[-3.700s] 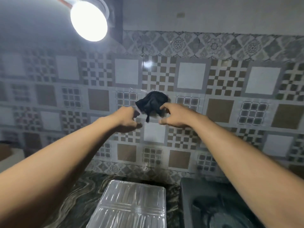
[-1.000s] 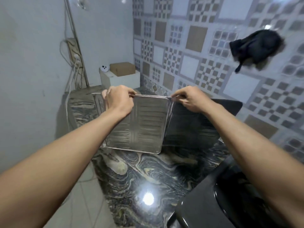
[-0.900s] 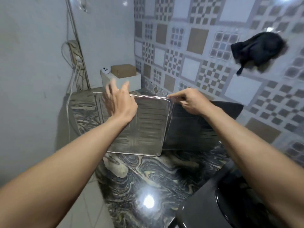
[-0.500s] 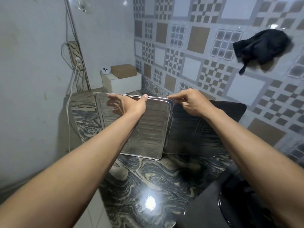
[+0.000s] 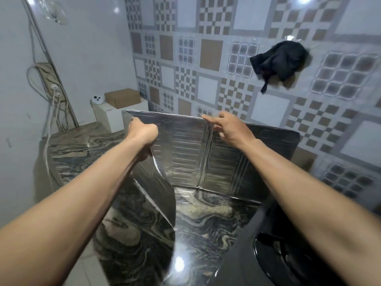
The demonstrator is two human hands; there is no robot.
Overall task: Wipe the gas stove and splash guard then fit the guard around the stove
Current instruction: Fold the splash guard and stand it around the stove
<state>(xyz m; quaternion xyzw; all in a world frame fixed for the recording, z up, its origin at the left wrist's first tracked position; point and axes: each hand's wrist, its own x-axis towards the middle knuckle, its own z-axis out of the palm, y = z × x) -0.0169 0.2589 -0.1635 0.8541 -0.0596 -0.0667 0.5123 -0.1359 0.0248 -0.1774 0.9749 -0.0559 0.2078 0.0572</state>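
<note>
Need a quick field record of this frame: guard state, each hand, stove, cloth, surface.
guard: splash guard, shiny foil panels, unfolded and standing on its lower edge on the countertop
left hand: left hand gripping the left panel, which swings toward the camera
right hand: right hand pinching the top edge near a fold
stove: gas stove at lower right, dark; guard not yet around it
cloth: black cloth hanging on the tiled wall, not in hand
surface: dark marbled stone
</note>
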